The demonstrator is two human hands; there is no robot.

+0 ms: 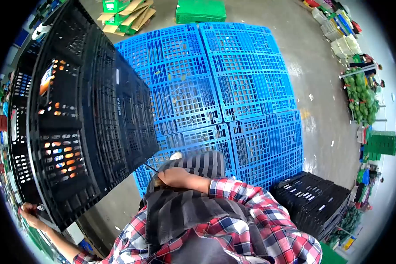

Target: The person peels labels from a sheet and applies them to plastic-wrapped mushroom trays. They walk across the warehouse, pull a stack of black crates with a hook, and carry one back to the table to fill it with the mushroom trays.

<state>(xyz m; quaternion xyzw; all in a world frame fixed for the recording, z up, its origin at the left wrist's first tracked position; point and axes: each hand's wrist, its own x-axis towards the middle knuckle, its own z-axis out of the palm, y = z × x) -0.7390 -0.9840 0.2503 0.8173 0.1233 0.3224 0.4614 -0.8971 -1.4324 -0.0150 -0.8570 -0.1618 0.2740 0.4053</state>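
Observation:
Tall black plastic crates (99, 101) stand close at my left, apparently stacked, their slotted sides facing me. Orange items (66, 163), too obscured to name, show through the slots. My left hand (33, 215) is closed around the near lower-left edge of the crates. In front of my waist, my right hand (178, 177) is in a fist around a thin dark rod (151, 167), which runs toward the crates' near right corner. Whether the rod is hooked onto the crates cannot be made out.
Blue plastic pallets (251, 75) cover the floor ahead. Folded black crates (312, 200) are piled at the right. Beyond the pallets are a green crate (201, 11) and green boxes with cardboard (130, 15). A rack of green produce (361, 97) stands far right.

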